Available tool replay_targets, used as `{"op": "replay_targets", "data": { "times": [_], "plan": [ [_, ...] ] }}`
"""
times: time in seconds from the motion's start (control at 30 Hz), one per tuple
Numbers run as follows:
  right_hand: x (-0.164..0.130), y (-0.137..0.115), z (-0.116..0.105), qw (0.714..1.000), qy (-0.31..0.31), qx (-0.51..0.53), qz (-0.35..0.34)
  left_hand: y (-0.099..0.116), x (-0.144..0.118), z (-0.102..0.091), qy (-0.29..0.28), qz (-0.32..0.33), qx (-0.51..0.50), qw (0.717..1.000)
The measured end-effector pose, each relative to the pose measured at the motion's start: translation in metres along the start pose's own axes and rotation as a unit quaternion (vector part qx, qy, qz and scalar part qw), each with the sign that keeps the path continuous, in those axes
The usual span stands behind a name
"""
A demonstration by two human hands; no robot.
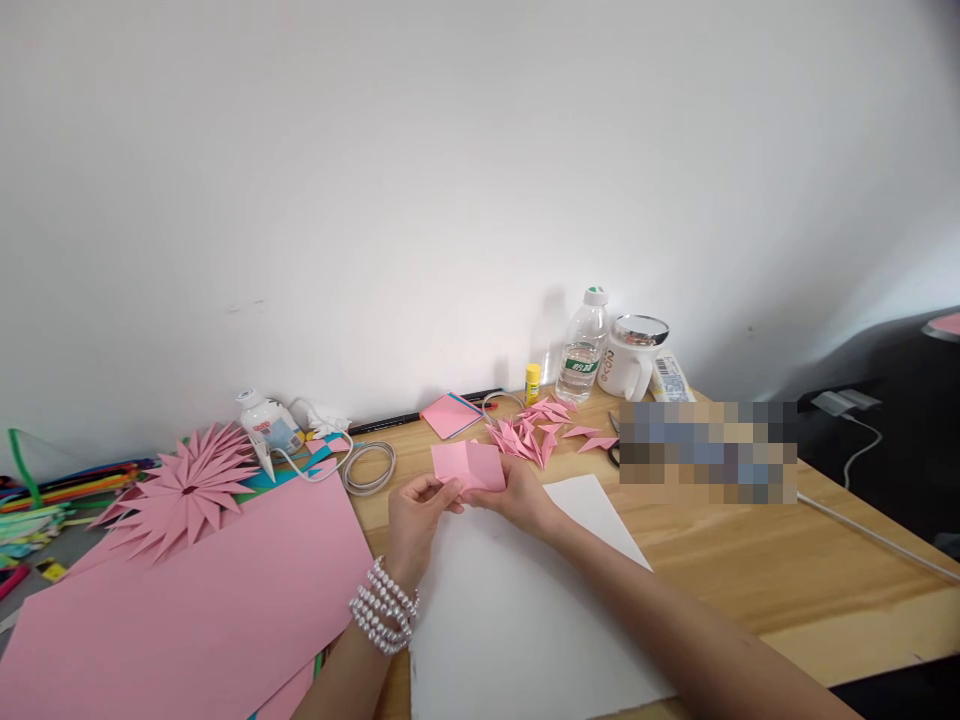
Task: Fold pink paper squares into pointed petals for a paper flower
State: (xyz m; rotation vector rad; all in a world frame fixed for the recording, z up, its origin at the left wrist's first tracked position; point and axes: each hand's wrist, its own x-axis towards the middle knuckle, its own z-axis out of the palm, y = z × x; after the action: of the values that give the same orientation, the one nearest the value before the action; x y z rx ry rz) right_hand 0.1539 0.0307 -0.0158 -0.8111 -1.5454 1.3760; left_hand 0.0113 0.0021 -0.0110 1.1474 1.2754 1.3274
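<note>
Between the two hands, just above the white sheet, sits a small pink paper square, creased down its middle. The left hand, pearl bracelets stacked on its wrist, pinches the square's lower left edge between thumb and fingers. The right hand grips the lower right corner, fingers curled under the paper. Both hands hold it just off the sheet.

Just beyond the right hand, a heap of folded pink points lies on the wooden table. Beyond the left hand there's a coil of grey cable, and further back a pink notepad. Out to the left of the left hand spreads a large pink sheet, with a finished pink paper flower at its far edge and a white glue bottle just behind that. Far beyond the right hand, against the wall: a small yellow glue stick, a water bottle, a white mug.
</note>
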Motion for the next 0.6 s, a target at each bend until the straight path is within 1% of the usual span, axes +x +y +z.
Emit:
{"op": "replay_targets", "data": {
  "times": [0.13,0.33,0.43,0.6],
  "plan": [
    [-0.0001,-0.0012,-0.0004,1.0,-0.003,0.012,0.028,0.003,-0.0009,0.0021,0.007,-0.004,0.001,1.0],
    [-0.0002,-0.0007,-0.0022,0.995,-0.017,0.075,0.064,0.0027,-0.0015,0.0038,0.004,-0.039,-0.045,0.998],
    [-0.0002,-0.0001,-0.0033,0.994,-0.012,0.072,0.082,0.0004,-0.0015,0.0031,0.007,-0.044,-0.042,0.998],
    [-0.0001,0.0005,-0.004,0.994,-0.005,0.048,0.094,-0.0014,-0.0016,0.0023,-0.006,-0.046,-0.052,0.998]
  ]
}}
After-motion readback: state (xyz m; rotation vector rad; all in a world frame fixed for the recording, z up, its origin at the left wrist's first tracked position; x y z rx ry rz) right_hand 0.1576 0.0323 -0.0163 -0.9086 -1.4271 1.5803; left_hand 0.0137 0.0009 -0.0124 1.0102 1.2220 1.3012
